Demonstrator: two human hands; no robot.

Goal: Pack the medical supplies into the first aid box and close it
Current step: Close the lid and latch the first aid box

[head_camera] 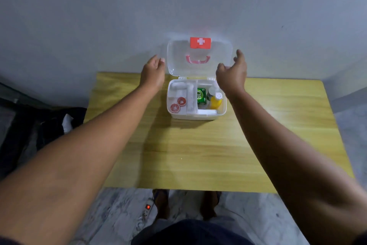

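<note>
The first aid box [196, 116] stands on the far middle part of a yellow wooden table [198, 155], close to the grey wall. Its clear lid [178, 60] is open and stands upright behind the box, showing a red label with a white cross [200, 42] and a pink handle [197, 59].

The supplies are inside the box. In the left compartment lie two red round rolls [181, 101] at the near side and white gauze rolls [177, 87] at the far side. In the right compartment are a green carton [201, 96], a bottle with a green label [211, 92] and a yellow bottle [216, 101] with a white cap.

The left hand [153, 73] is raised just beside the left edge of the lid, fingers relaxed and grasping nothing. The right hand [232, 75] is raised at the right edge of the lid, fingers loosely spread, also grasping nothing; I cannot tell if it touches the lid.

On the floor under the near edge of the table lies a power strip [147, 210] with a red light. A dark cloth [49, 125] lies to the left of the table.
</note>
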